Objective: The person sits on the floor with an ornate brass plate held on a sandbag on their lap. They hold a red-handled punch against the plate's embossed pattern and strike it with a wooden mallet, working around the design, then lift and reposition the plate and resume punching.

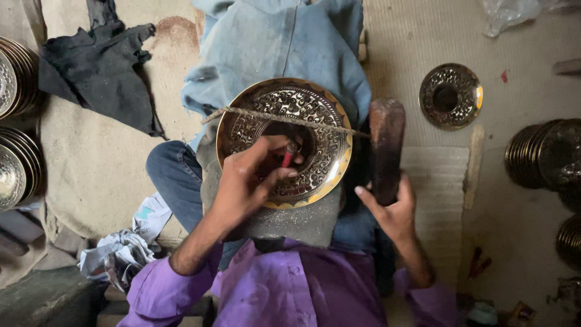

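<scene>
Pinched in the left hand (242, 184), a small punch (288, 156) stands on the brass plate (284, 140) lying in the lap; right hand (387, 209), just beside the plate, clasps a wooden mallet (387, 148); engraving under way, and the next blow needs the punch steady.

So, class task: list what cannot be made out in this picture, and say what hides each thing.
1. Head view: the tip of the small red-handled tool is hidden by the left hand.
2. The lower end of the dark wooden mallet is covered by the right hand.
3. The stacked plates at the right are cut off by the frame edge.
4. The engraved brass plate has patterning too fine to read.
</scene>
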Motion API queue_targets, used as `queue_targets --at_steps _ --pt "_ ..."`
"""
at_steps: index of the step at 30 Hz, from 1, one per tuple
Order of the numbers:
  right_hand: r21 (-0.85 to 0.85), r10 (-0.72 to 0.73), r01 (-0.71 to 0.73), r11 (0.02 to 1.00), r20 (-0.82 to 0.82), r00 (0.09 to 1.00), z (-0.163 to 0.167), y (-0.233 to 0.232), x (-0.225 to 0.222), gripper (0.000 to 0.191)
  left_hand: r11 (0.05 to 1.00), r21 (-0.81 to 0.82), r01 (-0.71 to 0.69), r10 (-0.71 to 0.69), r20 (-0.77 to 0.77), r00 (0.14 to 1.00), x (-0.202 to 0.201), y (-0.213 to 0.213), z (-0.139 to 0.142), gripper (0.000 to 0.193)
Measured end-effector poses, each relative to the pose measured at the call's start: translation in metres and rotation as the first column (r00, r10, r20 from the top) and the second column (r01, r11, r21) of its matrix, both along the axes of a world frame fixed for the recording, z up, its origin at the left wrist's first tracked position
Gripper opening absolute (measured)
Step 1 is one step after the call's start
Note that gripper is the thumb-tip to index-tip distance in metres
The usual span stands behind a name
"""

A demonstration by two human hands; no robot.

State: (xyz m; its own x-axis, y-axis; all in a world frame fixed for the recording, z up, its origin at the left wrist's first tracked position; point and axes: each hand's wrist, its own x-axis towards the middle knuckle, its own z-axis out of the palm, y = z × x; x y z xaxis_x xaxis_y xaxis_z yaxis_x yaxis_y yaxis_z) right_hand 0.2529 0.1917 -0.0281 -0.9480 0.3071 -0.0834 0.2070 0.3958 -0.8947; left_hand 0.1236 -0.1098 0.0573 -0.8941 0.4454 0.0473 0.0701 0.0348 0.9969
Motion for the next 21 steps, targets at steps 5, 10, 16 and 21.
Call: queue_targets --at_steps 5,10,16,21 --pt "0.027 0.098 -0.095 0.995 -0.121 0.988 0.042 0.007 -0.026 0.069 0.984 -0.171 -0.047 0.06 0.075 0.995 -0.002 0.006 -0.005 0.04" --pt "0.215 0.213 -0.185 0.959 -0.117 0.97 0.072 0.02 -0.055 0.085 0.996 -0.091 0.003 0.001 0.044 0.999 -0.004 0.008 -0.011 0.038" --pt "0.148 0.284 -0.262 0.954 -0.161 0.945 0.098 0.022 -0.078 0.095 0.996 -0.084 -0.014 0.017 0.027 1.0 -0.006 0.01 -0.015 0.04" --pt "0.017 0.317 -0.32 0.947 -0.195 0.928 0.119 0.009 -0.092 0.094 0.998 -0.062 -0.013 0.016 0.038 0.999 -0.004 0.008 -0.012 0.04"
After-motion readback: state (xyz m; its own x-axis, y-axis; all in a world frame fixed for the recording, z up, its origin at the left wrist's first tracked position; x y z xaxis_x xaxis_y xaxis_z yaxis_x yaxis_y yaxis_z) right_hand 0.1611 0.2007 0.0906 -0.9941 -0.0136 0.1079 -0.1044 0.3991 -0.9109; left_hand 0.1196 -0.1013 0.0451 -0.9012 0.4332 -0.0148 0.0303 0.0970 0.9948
